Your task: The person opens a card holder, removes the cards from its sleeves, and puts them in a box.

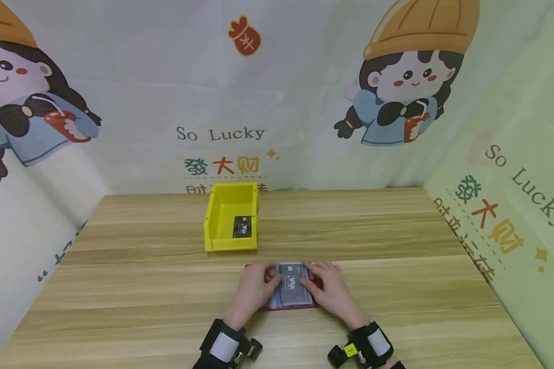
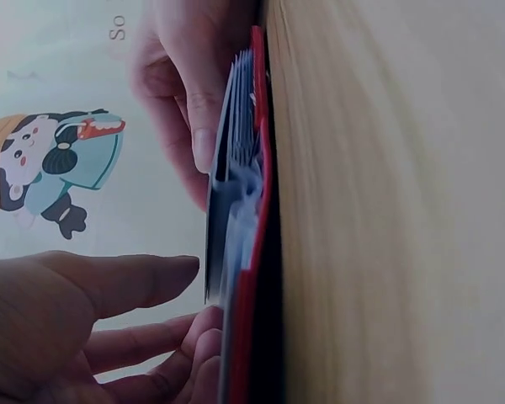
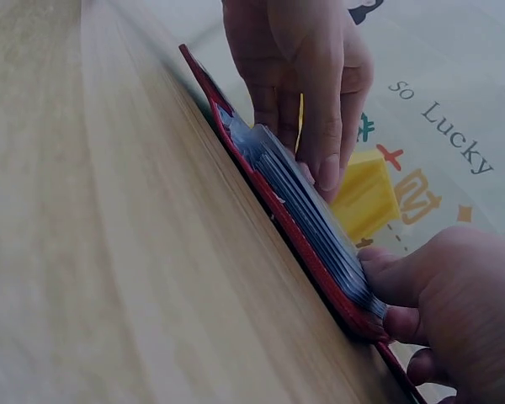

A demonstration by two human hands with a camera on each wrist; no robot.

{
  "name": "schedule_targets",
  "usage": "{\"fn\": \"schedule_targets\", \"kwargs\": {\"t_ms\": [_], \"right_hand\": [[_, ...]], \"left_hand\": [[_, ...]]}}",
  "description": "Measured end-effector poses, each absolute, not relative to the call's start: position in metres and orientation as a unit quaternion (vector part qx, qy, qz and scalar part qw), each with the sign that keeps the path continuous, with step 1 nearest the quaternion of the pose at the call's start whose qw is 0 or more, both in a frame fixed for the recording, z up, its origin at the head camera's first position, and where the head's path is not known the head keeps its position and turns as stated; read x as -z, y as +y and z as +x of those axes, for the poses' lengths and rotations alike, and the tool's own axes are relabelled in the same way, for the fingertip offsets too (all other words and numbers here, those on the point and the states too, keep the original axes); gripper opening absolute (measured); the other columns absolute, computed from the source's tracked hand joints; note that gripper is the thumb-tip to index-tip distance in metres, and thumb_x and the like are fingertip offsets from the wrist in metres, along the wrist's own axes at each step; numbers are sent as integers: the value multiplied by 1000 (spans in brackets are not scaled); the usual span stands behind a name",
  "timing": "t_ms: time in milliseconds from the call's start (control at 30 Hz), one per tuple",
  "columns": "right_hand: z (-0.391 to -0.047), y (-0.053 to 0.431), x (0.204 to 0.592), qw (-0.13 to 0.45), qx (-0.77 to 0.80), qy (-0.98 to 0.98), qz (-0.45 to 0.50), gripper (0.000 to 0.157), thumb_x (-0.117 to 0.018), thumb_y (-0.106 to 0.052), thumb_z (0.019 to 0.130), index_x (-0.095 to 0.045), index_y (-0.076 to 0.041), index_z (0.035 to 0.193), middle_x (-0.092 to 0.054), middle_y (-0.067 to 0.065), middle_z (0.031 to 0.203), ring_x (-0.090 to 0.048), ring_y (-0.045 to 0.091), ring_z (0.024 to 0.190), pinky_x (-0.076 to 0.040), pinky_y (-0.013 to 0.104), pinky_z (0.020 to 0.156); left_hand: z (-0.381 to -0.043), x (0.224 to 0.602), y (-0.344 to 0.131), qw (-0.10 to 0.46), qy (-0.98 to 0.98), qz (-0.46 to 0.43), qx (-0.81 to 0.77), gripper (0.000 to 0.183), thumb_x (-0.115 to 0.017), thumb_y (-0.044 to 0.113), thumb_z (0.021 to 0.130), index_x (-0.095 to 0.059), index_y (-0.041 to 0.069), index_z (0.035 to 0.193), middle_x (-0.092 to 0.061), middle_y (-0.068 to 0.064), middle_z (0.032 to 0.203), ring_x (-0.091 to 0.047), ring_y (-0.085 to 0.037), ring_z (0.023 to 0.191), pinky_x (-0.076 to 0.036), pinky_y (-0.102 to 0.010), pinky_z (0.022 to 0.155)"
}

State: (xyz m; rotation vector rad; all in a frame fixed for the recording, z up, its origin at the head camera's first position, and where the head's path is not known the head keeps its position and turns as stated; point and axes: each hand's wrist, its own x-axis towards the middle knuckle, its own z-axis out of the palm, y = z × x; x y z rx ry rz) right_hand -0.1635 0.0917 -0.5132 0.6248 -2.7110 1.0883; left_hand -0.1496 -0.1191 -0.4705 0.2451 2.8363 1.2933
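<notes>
A red card holder (image 1: 292, 308) lies spread on the wooden table, its stack of clear plastic sleeves (image 3: 313, 229) fanned up from the cover. On the top sleeve is a dark grey card (image 1: 295, 294) marked "Vip"; how far it sits inside the pocket I cannot tell. My left hand (image 1: 257, 284) pinches the card's left edge, thumb on its face and fingers curled behind. From the other side, my right hand (image 1: 330, 289) grips the sleeves, its thumb on top and its fingers curled beneath by the red cover.
Behind the card holder, slightly left, stands a yellow bin (image 1: 231, 245) with another dark "Vip" card (image 1: 242, 227) inside. Printed cloth (image 1: 304, 164) hangs along the back and sides of the wooden table (image 1: 166, 282).
</notes>
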Motion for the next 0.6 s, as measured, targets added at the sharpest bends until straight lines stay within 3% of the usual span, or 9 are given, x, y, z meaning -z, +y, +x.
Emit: {"fn": "schedule_targets", "kwargs": {"t_ms": [267,600], "right_hand": [[-163,92,511,67,-371,-902,211,41,-77,-17,95,-72,-3,133,-64,0,93,-50,18,92,-34,40,90],[-161,93,511,68,-359,-905,219,41,-77,-18,95,-71,-3,133,-60,-2,90,-47,15,90,-34,39,88]], "left_hand": [[-150,475,-122,10,888,68,-454,36,-76,2,93,-69,-11,125,-69,-10,90,-59,-14,79,-50,-23,70],[-148,475,-125,28,877,57,-477,37,-76,6,94,-68,-9,127,-74,-10,86,-55,-11,72,-43,-20,64]]}}
